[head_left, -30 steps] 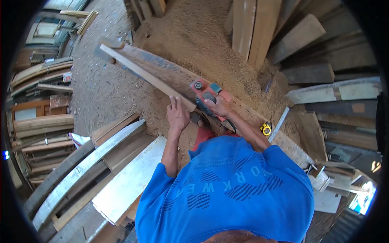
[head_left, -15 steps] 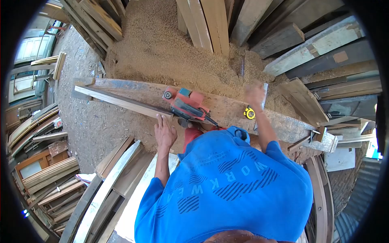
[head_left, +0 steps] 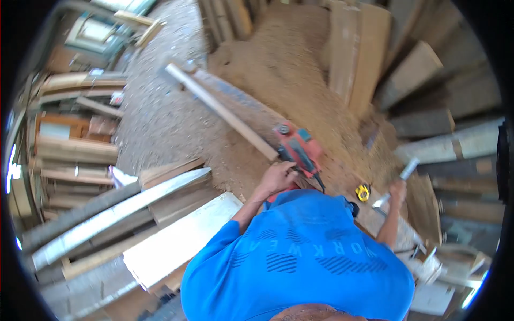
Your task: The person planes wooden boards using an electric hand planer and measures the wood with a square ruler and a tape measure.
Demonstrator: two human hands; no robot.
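My right hand [head_left: 397,189] grips a narrow, pale metal-looking bar [head_left: 409,168], its lower end shining over the bench; its exact kind is blurred. My left hand [head_left: 279,176] has its fingers curled by the near end of a long wooden strip [head_left: 227,115], close behind a red power planer [head_left: 297,145]. What the left fingers hold, if anything, is hidden. The planer lies on the worn plank bench [head_left: 241,96] with its dark handle toward me. A yellow-and-black tape measure [head_left: 363,192] rests on the bench, left of the bar.
Sawdust [head_left: 278,59] is heaped beyond the bench. Boards [head_left: 358,53] lean at the back and right. A white panel [head_left: 184,241] and stacked planks lie at the left front. Wood piles [head_left: 80,150] stand farther left.
The camera view has turned, shifting the bench lower right. My left hand has slid off the strip's top toward the planer's rear. My right hand has lifted the bar and swung it right.
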